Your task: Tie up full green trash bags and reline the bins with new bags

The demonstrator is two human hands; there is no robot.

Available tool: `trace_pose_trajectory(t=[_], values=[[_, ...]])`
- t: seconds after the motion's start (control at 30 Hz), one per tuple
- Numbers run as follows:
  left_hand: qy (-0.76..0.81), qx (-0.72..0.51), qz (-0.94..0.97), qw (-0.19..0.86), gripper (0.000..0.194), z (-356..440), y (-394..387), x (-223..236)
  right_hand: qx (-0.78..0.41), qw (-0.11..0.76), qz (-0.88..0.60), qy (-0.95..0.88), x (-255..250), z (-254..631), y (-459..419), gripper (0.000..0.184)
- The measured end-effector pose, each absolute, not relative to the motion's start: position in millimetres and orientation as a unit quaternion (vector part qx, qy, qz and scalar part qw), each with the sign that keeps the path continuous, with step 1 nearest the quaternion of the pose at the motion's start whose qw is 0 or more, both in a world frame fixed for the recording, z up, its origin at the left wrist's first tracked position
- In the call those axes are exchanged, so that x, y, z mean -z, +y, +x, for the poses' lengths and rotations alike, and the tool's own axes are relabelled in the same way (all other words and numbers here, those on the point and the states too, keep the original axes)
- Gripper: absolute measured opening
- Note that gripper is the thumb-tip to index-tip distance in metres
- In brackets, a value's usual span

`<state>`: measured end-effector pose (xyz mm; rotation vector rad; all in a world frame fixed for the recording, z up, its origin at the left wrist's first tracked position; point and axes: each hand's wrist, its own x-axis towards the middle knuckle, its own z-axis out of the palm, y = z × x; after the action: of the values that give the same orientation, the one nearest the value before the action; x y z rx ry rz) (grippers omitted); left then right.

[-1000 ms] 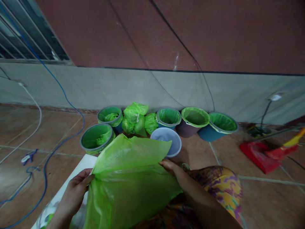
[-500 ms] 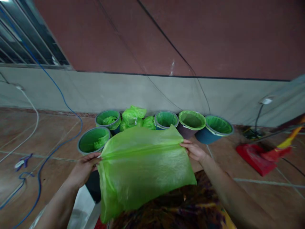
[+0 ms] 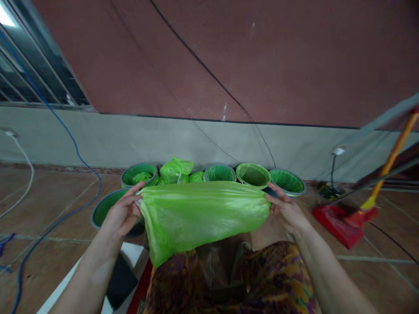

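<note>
A green plastic bag (image 3: pixel 203 213) is stretched out sideways in front of me, above my lap. My left hand (image 3: pixel 126 211) pinches its left end, where a bit of white shows at the fingers. At the right end, my right hand (image 3: pixel 284 207) grips the edge between thumb and fingers. The bag's upper edge is folded and fairly straight; its lower left corner hangs down. Behind it stand bins lined in green: one at the left front (image 3: pixel 108 207), partly covered by my left hand, and another at the left back (image 3: pixel 140 173).
Along the wall are tied green bags (image 3: pixel 176 170) and more lined bins (image 3: pixel 221 173), (image 3: pixel 253 174), (image 3: pixel 288 181). A red dustpan (image 3: pixel 342 224) with a yellow-handled broom (image 3: pixel 389 161) lies right. A blue cable (image 3: pixel 62 218) crosses the floor left. A dark flat object (image 3: pixel 121 279) rests on a white surface beside me.
The bag is now folded to a narrower strip and pulled tauter between my hands, which are farther apart. The view has tilted up and shifted slightly right.
</note>
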<state>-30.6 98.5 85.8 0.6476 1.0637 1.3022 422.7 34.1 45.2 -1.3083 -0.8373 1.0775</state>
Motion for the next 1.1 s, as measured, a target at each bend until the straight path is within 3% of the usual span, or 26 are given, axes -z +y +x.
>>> trace_pose_trajectory(t=[0.07, 0.23, 0.37, 0.53, 0.7, 0.83, 0.97, 1.1], values=[[0.443, -0.57, 0.268, 0.639, 0.058, -26, 105, -93, -0.443, 0.595, -0.543, -0.395, -64, 427, 24, 0.068], [0.389, -0.606, 0.284, 0.633, 0.059, -15, 111, -105, -0.411, 0.602, -0.525, -0.439, -98, 436, -2, 0.044], [0.354, -0.617, 0.342, 0.615, 0.054, -7, 104, -118, -0.397, 0.565, -0.536, -0.485, -115, 442, -12, 0.061], [0.441, -0.49, 0.573, 0.488, 0.074, 16, 101, -121, -0.263, 0.537, -0.592, -0.541, -117, 453, -11, 0.067], [0.467, -0.372, 0.767, 0.237, 0.044, 39, 120, -103, 0.01, 0.366, -0.706, -0.606, -106, 467, -9, 0.043], [0.477, -0.368, 0.783, 0.153, 0.022, 39, 137, -89, 0.079, 0.285, -0.728, -0.618, -102, 479, -18, 0.028], [0.453, -0.428, 0.753, 0.209, 0.012, 33, 144, -82, 0.003, 0.358, -0.683, -0.636, -104, 486, -31, 0.026], [0.416, -0.52, 0.612, 0.427, 0.02, 40, 137, -80, -0.169, 0.486, -0.617, -0.596, -100, 488, -36, 0.025]])
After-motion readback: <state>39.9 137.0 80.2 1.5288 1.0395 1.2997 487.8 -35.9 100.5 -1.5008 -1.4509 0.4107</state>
